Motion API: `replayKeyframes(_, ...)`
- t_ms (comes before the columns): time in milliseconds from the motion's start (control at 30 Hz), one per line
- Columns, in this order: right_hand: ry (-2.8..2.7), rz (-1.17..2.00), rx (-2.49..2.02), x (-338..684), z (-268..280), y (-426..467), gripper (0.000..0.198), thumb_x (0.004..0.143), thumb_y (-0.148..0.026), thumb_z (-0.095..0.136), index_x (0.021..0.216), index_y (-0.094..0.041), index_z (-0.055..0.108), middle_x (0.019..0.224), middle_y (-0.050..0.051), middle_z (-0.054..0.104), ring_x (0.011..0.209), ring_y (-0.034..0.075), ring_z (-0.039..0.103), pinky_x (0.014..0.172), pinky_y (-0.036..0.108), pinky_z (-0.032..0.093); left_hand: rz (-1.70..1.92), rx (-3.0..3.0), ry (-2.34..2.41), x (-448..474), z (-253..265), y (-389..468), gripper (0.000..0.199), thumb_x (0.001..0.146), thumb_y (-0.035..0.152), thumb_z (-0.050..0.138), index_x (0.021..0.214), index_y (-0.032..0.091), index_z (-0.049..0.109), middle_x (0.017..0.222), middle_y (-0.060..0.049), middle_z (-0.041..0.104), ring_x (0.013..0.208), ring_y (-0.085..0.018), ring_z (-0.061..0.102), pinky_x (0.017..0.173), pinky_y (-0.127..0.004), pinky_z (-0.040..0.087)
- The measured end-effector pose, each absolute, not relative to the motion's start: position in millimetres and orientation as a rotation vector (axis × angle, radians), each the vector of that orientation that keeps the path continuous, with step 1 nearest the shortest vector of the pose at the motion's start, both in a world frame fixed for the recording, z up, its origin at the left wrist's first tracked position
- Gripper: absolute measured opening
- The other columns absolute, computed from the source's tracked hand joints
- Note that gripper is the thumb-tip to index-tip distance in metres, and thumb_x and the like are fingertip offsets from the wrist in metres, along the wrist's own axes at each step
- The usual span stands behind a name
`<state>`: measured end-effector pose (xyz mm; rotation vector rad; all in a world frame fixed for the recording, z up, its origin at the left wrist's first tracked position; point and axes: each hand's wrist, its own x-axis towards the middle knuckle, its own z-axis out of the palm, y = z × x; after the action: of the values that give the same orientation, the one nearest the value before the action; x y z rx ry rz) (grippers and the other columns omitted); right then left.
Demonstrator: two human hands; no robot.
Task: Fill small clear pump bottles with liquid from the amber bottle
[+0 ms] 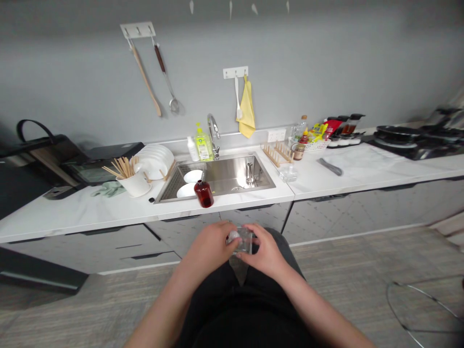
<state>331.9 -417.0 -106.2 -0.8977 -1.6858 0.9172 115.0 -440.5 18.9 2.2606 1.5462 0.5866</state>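
Note:
Low in front of my body, both hands are around a small clear container [245, 241] with see-through walls. My left hand [218, 241] is closed at its left side, with fingers bent over a small whitish wad [234, 237]. Whether that wad lies inside the container or against its wall, I cannot tell. My right hand [264, 249] grips the right side, thumb below and fingers on the upper edge. Beyond my hands, a dark red-brown bottle [204, 194] without a cap stands at the counter's front edge, by the sink [232, 181].
White bowls [186, 190] sit in the sink's left part, under the faucet [213, 135]. To the left are a chopstick holder [134, 185] and racked plates [154, 162]. A wooden rack [277, 154], a clear dish [288, 174] and a condiment basket [315, 145] stand right.

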Motion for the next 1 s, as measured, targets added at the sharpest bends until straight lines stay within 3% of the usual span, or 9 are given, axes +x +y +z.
replayKeyframes(200,-1.731,0.921,-0.922,330,-111,-420,0.07,0.072,-0.023,0.099,0.137,-0.028,0.076,0.134,0.011,0.077,0.12,0.033,0.079,0.092,0.046,0.075,0.491,2.448,1.29,109,12,-444,0.052,0.096,0.002,0.063,0.136,0.03,0.079,0.133,-0.006,0.081,0.123,-0.027,0.076,0.108,-0.041,0.06)
replayKeyframes(333,-1.712,0.942,-0.927,328,-107,-420,0.07,0.072,-0.023,0.099,0.138,-0.028,0.076,0.136,0.012,0.077,0.12,0.033,0.079,0.089,0.044,0.074,0.542,2.462,1.415,103,14,-447,0.063,0.1,0.027,0.081,0.162,0.028,0.065,0.151,-0.011,0.075,0.134,-0.034,0.074,0.117,-0.052,0.059)
replayKeyframes(433,-1.72,0.959,-0.908,326,-107,-419,0.071,0.072,-0.022,0.098,0.139,-0.028,0.076,0.135,0.011,0.077,0.121,0.033,0.079,0.09,0.044,0.075,0.514,2.458,1.546,101,11,-446,0.042,0.106,0.041,0.079,0.143,0.023,0.075,0.128,-0.012,0.081,0.119,-0.036,0.077,0.106,-0.054,0.062)
replayKeyframes(533,-1.742,0.966,-0.901,326,-111,-418,0.071,0.071,-0.021,0.098,0.138,-0.028,0.077,0.136,0.011,0.077,0.121,0.034,0.079,0.091,0.045,0.075,0.417,2.555,1.429,98,8,-445,0.018,0.105,0.023,0.072,0.121,0.024,0.08,0.107,-0.009,0.08,0.108,-0.033,0.076,0.097,-0.048,0.061)
replayKeyframes(667,-1.697,0.983,-0.892,326,-116,-417,0.072,0.072,-0.024,0.099,0.14,-0.028,0.077,0.136,0.012,0.076,0.12,0.033,0.079,0.09,0.046,0.076,0.483,2.605,1.336,94,8,-445,0.049,0.093,0.01,0.071,0.139,0.026,0.074,0.127,-0.01,0.08,0.122,-0.033,0.073,0.108,-0.051,0.057)
replayKeyframes(767,-1.69,0.96,-0.889,326,-117,-416,0.071,0.072,-0.024,0.099,0.14,-0.028,0.077,0.136,0.012,0.077,0.119,0.033,0.08,0.089,0.045,0.076,0.494,2.561,1.394,96,8,-444,0.034,0.102,0.028,0.076,0.136,0.025,0.073,0.124,-0.01,0.081,0.118,-0.035,0.075,0.106,-0.054,0.058)
replayKeyframes(833,-1.709,0.932,-0.901,326,-116,-416,0.071,0.072,-0.023,0.098,0.14,-0.028,0.077,0.136,0.012,0.077,0.119,0.033,0.08,0.09,0.045,0.076,0.474,2.58,1.355,99,8,-444,0.022,0.105,0.023,0.068,0.126,0.024,0.075,0.119,-0.01,0.081,0.116,-0.033,0.074,0.103,-0.051,0.059)
replayKeyframes(933,-1.697,0.929,-0.898,326,-115,-415,0.068,0.072,-0.022,0.097,0.137,-0.027,0.077,0.136,0.012,0.078,0.12,0.033,0.08,0.089,0.044,0.075,0.505,2.617,1.26,104,10,-442,0.045,0.098,0.011,0.067,0.14,0.027,0.071,0.135,-0.009,0.078,0.128,-0.032,0.071,0.113,-0.051,0.056)
replayKeyframes(1000,-1.69,0.944,-0.893,326,-114,-416,0.066,0.074,-0.022,0.096,0.137,-0.027,0.077,0.136,0.012,0.078,0.12,0.033,0.08,0.089,0.043,0.075,0.506,2.616,1.316,106,11,-442,0.044,0.1,0.021,0.075,0.143,0.026,0.07,0.135,-0.01,0.077,0.128,-0.034,0.07,0.113,-0.055,0.056)
